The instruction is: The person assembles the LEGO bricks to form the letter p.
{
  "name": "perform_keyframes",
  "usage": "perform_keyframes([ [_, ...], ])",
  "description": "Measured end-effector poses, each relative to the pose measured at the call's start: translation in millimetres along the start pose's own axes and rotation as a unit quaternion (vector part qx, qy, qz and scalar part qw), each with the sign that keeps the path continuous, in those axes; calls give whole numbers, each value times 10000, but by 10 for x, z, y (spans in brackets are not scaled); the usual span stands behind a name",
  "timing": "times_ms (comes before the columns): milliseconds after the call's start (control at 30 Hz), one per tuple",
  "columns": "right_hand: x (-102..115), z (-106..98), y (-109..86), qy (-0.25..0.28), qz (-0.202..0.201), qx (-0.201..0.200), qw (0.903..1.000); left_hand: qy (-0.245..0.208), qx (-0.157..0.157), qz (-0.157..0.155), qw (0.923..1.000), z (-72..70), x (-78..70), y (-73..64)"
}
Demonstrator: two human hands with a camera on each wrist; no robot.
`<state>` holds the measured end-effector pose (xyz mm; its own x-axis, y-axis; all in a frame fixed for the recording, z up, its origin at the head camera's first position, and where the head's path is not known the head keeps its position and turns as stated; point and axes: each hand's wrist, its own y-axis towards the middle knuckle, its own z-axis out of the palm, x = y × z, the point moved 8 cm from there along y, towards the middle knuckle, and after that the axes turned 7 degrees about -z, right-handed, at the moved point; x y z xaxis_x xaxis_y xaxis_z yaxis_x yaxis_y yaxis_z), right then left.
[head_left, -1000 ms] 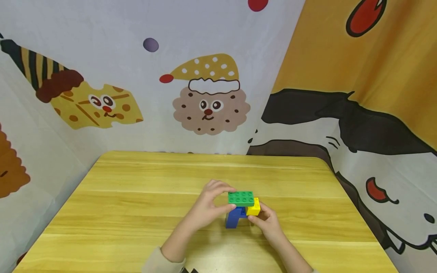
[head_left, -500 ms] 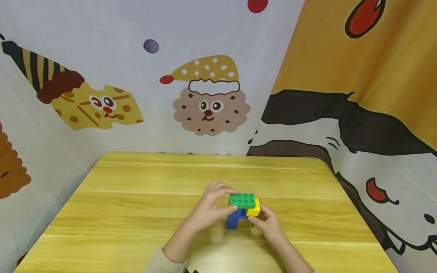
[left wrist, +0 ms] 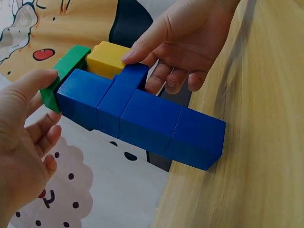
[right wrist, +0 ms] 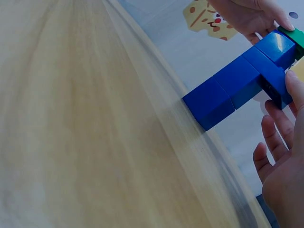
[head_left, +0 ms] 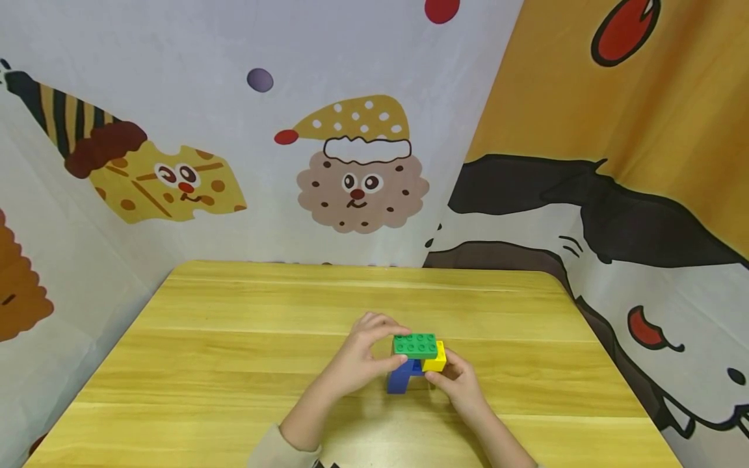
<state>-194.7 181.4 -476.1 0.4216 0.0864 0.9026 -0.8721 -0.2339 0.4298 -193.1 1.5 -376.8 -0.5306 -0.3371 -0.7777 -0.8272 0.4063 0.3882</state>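
A column of several blue toy building bricks (head_left: 398, 381) stands upright on the table, with one blue brick jutting toward the right hand in the left wrist view. On that jutting part sits a yellow brick (left wrist: 108, 59). My right hand (head_left: 463, 385) pinches the yellow brick between thumb and fingers; its other fingers curve below, beside the column. A green eight-stud brick (head_left: 415, 346) lies at the top, over the blue column and reaching over the yellow brick's edge. My left hand (head_left: 358, 356) pinches its left end, thumb at the near side and fingers at the far side.
The wood-grain table (head_left: 234, 338) extends around the bricks on all sides. Behind it hangs a white and orange cloth (head_left: 193, 39) printed with cartoon figures, meeting the table's back edge.
The green brick has come slightly down and to the right, with my left hand moving along. My right hand and the blue column keep nearly the same place.
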Motion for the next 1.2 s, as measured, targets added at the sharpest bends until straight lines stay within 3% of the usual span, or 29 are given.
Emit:
perform_keyframes([
  [533,24,17,2,47,-50,81,9999,116,-188,77,9997,12,-43,13],
  [900,13,14,-4,56,-42,50,10000,-267,-294,-231,9989,19,-3,15],
  [1200,26,14,-8,122,-167,80,9998,-341,-262,-40,9991,31,-14,30],
])
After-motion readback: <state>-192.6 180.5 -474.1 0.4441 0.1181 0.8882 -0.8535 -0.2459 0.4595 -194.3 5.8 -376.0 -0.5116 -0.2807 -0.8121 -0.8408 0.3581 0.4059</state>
